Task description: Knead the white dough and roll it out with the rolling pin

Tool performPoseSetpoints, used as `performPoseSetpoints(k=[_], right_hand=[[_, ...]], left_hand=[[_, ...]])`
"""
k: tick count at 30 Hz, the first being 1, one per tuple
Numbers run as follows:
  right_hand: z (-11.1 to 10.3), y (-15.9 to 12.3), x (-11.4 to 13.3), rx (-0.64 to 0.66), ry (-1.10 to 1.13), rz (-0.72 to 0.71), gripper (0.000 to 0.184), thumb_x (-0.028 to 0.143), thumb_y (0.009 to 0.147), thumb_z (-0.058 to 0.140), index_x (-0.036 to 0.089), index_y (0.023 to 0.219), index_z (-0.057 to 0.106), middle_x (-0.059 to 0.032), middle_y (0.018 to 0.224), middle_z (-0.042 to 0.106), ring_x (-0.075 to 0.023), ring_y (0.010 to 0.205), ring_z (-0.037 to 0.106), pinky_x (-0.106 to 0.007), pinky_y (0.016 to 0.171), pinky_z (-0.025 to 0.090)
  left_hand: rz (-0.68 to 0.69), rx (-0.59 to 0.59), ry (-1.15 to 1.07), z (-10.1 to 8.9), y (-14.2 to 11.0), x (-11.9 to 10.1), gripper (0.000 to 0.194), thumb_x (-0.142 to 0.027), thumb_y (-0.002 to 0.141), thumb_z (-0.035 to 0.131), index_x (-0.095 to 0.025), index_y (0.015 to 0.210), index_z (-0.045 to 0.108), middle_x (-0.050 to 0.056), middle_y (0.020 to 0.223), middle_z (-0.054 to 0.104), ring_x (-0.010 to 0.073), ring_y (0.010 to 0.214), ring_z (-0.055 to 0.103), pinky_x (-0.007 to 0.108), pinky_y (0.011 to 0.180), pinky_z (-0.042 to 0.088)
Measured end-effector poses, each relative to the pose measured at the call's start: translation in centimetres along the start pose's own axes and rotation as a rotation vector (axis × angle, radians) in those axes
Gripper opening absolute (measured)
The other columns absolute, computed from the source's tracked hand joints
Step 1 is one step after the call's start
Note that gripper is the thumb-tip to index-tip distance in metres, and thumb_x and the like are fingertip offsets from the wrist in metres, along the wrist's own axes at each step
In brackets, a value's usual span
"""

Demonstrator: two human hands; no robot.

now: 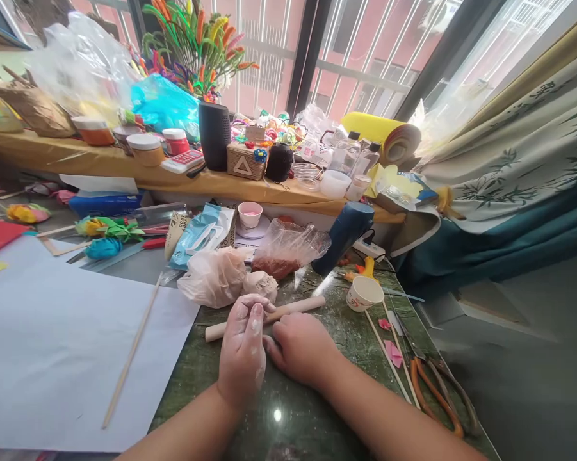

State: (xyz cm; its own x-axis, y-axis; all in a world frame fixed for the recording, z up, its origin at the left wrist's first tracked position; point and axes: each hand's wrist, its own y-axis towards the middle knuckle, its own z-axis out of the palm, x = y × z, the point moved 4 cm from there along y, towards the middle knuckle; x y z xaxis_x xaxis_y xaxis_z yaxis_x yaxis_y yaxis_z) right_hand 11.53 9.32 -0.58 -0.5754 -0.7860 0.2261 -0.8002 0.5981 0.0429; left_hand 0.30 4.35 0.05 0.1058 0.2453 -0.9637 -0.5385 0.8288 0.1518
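Observation:
My left hand (243, 355) is dusted with white and held upright with its fingers curled inward and the thumb against them. Anything within it is hidden from me. Close beside it, my right hand (302, 349) rests low over the table, knuckles up and fingers folded under; what they may hold does not show. A pale wooden rolling pin (298, 308) lies slantwise just behind both hands, partly covered by the left one. Beyond it sits a whitish, clay-like lump (262, 285) next to a crumpled, translucent plastic bag (214, 276).
White paper (67, 358) covers the left side, with a thin wooden stick (132, 355) on it. On the right are a paper cup (365, 293), thin sticks and orange-handled pliers (435, 397). A blue bottle (343, 238) leans behind, near a bag of brown material (281, 262).

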Motion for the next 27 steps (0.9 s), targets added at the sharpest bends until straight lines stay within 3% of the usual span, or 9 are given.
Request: performPoseSetpoints(k=[5,9,14,19,22,24,27], right_hand=[[0.1,0.0,-1.1,-0.016,0.036,0.130,0.036,0.038,0.097,0.049,0.019,0.074,0.068,-0.0087,0.075,0.068,-0.0208,0.067,0.056,-0.033,0.062,0.030],[0.5,-0.1,-1.4,-0.100,0.106,0.192,0.028,0.033,0.095,0.051,0.020,0.074,0.065,-0.0061,0.075,0.067,-0.0189,0.068,0.053,-0.032,0.062,0.027],[0.5,-0.3,-2.0,-0.272,0.341,0.168,0.041,0.041,0.098,0.046,0.020,0.064,0.057,-0.0024,0.068,0.059,-0.0176,0.067,0.050,-0.030,0.064,0.032],[-1.2,-1.4,-4.8,-0.386,0.425,0.349,0.055,0.045,0.106,0.024,0.020,0.077,0.062,-0.0034,0.073,0.059,-0.0192,0.070,0.051,-0.029,0.066,0.040],[-2.3,-3.4,-5.6,-0.330,0.452,0.361,0.039,0.047,0.100,0.045,0.019,0.087,0.069,-0.0042,0.079,0.066,-0.0207,0.074,0.057,-0.030,0.069,0.045],[-2.7,-5.2,-5.2,-0.222,0.422,0.301,0.027,0.044,0.087,0.068,0.021,0.101,0.073,-0.0080,0.100,0.072,-0.0254,0.093,0.063,-0.034,0.083,0.047],[-2.7,-7.6,-4.1,-0.077,0.339,0.246,0.045,0.034,0.075,0.081,0.024,0.118,0.071,-0.0138,0.135,0.064,-0.0353,0.125,0.055,-0.046,0.107,0.039]], left_hand=[[-0.028,0.017,-0.046,0.5,0.3,-0.1,0.027,-0.045,0.101,0.053,-0.022,0.090,0.061,0.003,0.088,0.060,0.0187,0.087,0.058,0.029,0.084,0.050],[-0.054,0.075,-0.045,0.3,0.3,0.0,0.032,-0.051,0.098,0.056,-0.021,0.088,0.061,0.003,0.085,0.060,0.0194,0.083,0.058,0.030,0.081,0.051],[-0.022,0.197,0.002,0.3,0.2,-0.6,0.036,-0.054,0.096,0.056,-0.021,0.082,0.061,0.002,0.077,0.058,0.0199,0.076,0.057,0.032,0.077,0.050],[0.066,0.362,0.193,0.6,-0.3,-0.9,0.030,-0.046,0.098,0.052,-0.021,0.084,0.062,0.003,0.082,0.062,0.0212,0.081,0.058,0.032,0.080,0.046],[0.065,0.431,0.247,0.7,-0.3,-0.1,0.028,-0.045,0.098,0.051,-0.021,0.087,0.063,0.003,0.084,0.064,0.0218,0.082,0.058,0.033,0.080,0.046],[0.068,0.448,0.251,0.9,-0.2,0.3,0.028,-0.045,0.098,0.051,-0.021,0.087,0.062,0.003,0.084,0.064,0.0223,0.083,0.059,0.033,0.081,0.046],[0.066,0.467,0.240,1.3,-0.1,0.6,0.029,-0.045,0.097,0.052,-0.021,0.084,0.062,0.003,0.082,0.064,0.0227,0.082,0.059,0.034,0.080,0.047]])
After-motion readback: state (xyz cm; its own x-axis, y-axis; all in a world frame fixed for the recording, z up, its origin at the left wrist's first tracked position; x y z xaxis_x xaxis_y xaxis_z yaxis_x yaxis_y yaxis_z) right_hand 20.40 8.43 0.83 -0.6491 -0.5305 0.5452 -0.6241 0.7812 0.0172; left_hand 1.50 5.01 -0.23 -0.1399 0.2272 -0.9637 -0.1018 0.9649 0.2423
